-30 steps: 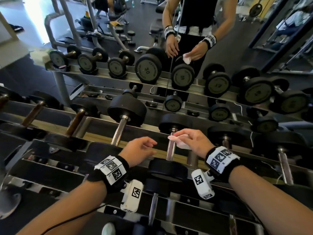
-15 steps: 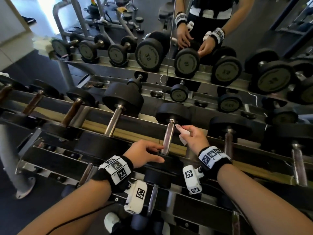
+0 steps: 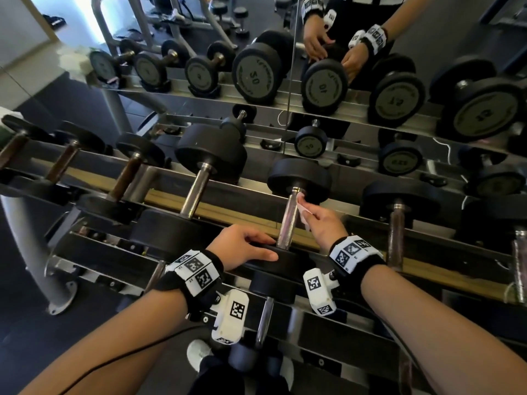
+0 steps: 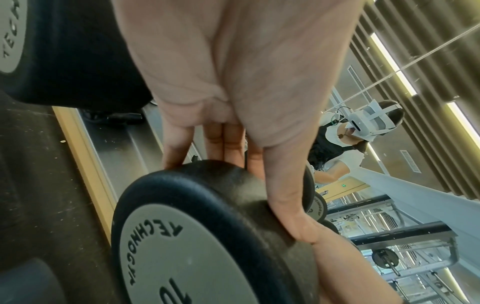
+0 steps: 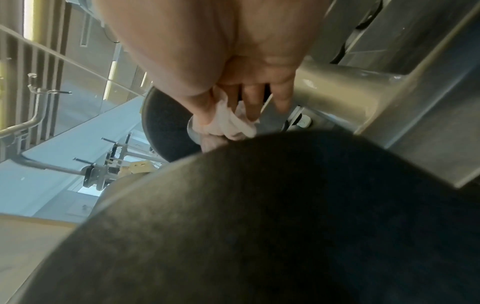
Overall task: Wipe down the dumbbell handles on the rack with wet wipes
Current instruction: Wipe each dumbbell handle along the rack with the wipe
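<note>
On the rack's top tier lies a black dumbbell with a steel handle [image 3: 288, 223]. My left hand [image 3: 268, 249] rests on its near head [image 3: 285, 265], fingers fairly straight; the left wrist view shows fingers and thumb draped over that head [image 4: 194, 236], marked 10. My right hand [image 3: 313, 218] pinches a white wet wipe [image 3: 302, 208] against the handle's right side, just below the far head [image 3: 299, 178]. In the right wrist view the wipe [image 5: 233, 125] is bunched between thumb and fingers, and the near head [image 5: 285, 226] hides most of the handle.
More dumbbells line the tier: a larger one [image 3: 211, 152] to the left, another [image 3: 399, 201] to the right. A mirror [image 3: 291, 81] behind reflects the rack and the person. A lower tier handle [image 3: 263, 317] and a white shoe [image 3: 196, 354] sit below my wrists.
My right hand has slid the wipe along the handle up to the far head. My left hand has come down onto the near head. The view has dropped closer to the rack.
</note>
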`<action>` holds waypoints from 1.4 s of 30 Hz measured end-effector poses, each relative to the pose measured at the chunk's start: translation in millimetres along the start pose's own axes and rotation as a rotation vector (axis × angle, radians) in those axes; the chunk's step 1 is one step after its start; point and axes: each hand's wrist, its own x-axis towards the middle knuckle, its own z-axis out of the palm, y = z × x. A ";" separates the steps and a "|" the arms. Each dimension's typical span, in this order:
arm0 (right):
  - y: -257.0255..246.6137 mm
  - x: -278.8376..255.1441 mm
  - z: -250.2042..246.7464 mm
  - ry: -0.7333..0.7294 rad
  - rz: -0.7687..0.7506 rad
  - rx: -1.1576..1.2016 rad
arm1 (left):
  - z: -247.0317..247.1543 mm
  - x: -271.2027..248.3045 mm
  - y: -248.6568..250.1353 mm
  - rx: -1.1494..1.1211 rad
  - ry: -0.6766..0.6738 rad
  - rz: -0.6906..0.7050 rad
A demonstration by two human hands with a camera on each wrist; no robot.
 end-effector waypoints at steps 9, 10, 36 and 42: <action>-1.9 7.4 -1.7 -0.006 -0.031 -0.151 | -0.6 -6.9 -5.6 -0.100 -0.007 0.021; -0.2 7.7 -1.0 -0.010 -0.038 -0.151 | -0.2 -8.0 -5.7 -0.105 -0.004 0.024; 28.8 -18.5 -3.9 -0.245 -0.158 -0.344 | -2.3 -5.9 -4.0 -0.128 -0.037 0.010; 6.5 -11.1 -27.8 -0.109 -0.104 0.030 | -1.8 -5.5 -3.9 -0.140 -0.036 0.008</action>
